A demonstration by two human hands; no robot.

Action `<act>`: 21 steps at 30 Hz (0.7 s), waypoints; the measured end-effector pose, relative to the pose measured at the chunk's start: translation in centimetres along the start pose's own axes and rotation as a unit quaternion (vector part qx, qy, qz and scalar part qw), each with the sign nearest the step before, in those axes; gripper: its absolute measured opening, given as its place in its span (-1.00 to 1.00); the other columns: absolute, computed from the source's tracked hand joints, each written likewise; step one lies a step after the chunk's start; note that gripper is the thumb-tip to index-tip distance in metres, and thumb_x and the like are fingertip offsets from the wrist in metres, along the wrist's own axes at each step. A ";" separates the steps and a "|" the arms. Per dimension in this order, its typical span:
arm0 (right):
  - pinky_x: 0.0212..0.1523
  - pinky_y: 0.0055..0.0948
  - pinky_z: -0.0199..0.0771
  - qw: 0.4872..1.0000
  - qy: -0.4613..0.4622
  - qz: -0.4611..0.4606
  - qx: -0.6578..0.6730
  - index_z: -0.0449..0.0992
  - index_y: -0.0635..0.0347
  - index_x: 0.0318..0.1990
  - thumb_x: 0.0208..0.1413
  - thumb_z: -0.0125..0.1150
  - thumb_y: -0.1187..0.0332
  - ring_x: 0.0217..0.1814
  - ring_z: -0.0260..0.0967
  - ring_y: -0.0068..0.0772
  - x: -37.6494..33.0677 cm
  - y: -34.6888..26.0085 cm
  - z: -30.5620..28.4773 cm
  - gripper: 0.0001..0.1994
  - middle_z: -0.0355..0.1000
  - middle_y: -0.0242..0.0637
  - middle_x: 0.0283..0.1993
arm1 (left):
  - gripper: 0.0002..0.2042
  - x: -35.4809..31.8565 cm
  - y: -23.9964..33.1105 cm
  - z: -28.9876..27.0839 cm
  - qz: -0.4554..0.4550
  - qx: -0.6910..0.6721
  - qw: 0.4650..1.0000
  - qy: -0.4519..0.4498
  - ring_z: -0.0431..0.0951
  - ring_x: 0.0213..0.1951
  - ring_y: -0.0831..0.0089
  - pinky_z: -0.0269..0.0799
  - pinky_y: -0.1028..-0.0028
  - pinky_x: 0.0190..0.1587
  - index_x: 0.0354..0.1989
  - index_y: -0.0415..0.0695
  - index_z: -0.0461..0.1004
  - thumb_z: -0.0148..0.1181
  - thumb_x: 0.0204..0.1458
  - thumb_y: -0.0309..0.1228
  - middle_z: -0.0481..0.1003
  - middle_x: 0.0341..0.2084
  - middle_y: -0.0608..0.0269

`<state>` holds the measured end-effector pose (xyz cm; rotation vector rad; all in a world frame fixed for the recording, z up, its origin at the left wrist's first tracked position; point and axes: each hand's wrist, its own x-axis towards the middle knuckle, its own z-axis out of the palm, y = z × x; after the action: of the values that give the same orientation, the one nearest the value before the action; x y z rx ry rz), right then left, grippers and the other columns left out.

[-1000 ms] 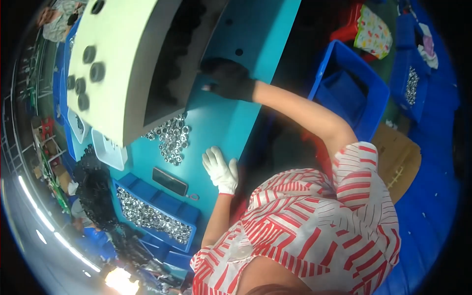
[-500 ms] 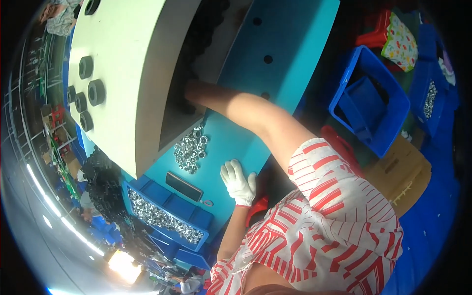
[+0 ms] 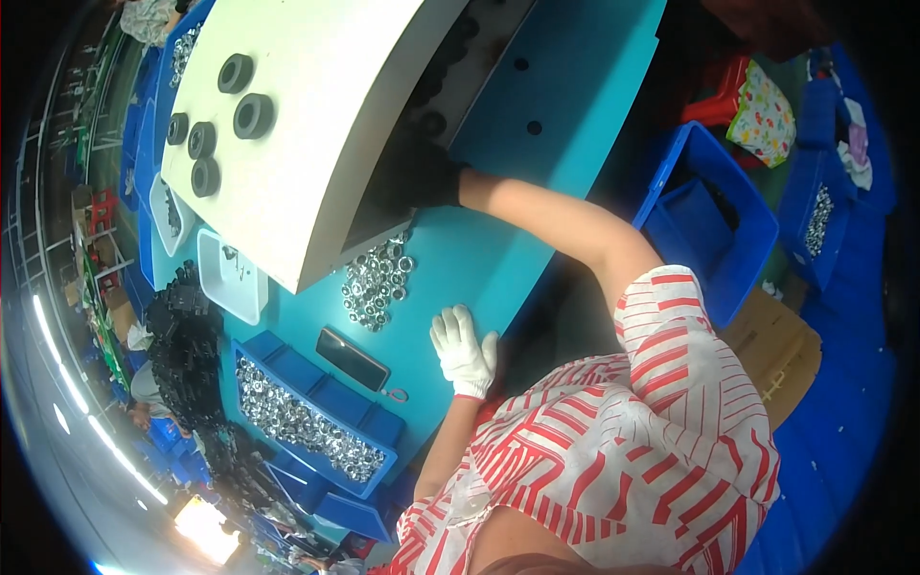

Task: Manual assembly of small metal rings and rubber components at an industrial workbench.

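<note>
My left hand (image 3: pixel 462 353), in a white glove, lies flat on the teal tabletop (image 3: pixel 460 259), fingers stretched out, holding nothing. A loose pile of shiny ring-like metal parts (image 3: pixel 377 287) sits just beyond it, and a dark phone (image 3: pixel 353 358) with a small loop rests to its left. My right arm reaches in under the pale raised panel (image 3: pixel 316 86). The right hand (image 3: pixel 428 178) looks black-gloved and sits in deep shadow, so its fingers and anything in them cannot be made out. Dark round parts (image 3: pixel 433 123) show in the shade beyond it.
Several black rings (image 3: pixel 253 116) stand on the panel. A blue bin of metal parts (image 3: pixel 307 422) and a white tray (image 3: pixel 230 278) are at left, near a heap of black parts (image 3: pixel 182 335). At right are a large blue crate (image 3: pixel 714 220) and cardboard (image 3: pixel 776 345).
My right hand has drawn back somewhat from deep beneath the panel, its dark shape now showing at the wrist. The view has shifted, revealing white trays at left. My left hand stays put.
</note>
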<state>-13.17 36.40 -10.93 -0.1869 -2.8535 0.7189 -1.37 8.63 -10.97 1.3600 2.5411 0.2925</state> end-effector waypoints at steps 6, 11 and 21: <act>-0.12 -0.14 0.39 0.990 0.006 -0.021 0.139 0.50 0.14 -0.20 -0.01 0.06 0.30 -0.19 0.41 -0.08 -2.3 0.2 1.1 -0.76 0.45 -0.06 -0.24 | -0.31 -0.6 -0.4 0.2 -0.008 -0.010 1.000 0.004 0.16 0.09 -0.23 0.04 0.00 0.18 0.15 -0.33 0.15 0.19 -0.16 -0.23 0.20 0.05 -0.21; -0.09 -0.11 0.37 0.986 0.054 -0.129 0.092 0.45 0.23 -0.13 -0.11 0.11 0.41 -0.15 0.38 -0.03 -6.0 -0.3 2.1 -0.68 0.42 -0.05 -0.21 | -0.27 -0.8 -0.5 0.2 0.001 -0.001 1.000 0.015 0.18 0.09 -0.17 0.07 0.03 0.16 0.17 -0.33 0.13 0.25 -0.19 -0.25 0.20 0.06 -0.16; -0.05 -0.18 0.34 0.987 0.031 -0.152 -0.028 0.44 0.18 -0.14 -0.23 0.18 0.44 0.04 0.27 -0.05 -9.3 -2.7 3.0 -0.63 0.31 -0.05 0.04 | -0.27 -1.2 -0.6 0.3 -0.010 -0.014 1.000 0.023 0.15 0.12 -0.20 0.02 0.02 0.20 0.19 -0.30 0.11 0.22 -0.17 -0.23 0.19 0.09 -0.16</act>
<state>-5.01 31.13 -13.72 0.2111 -2.7552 0.5589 -1.09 7.29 -11.24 1.3336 2.5768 0.3580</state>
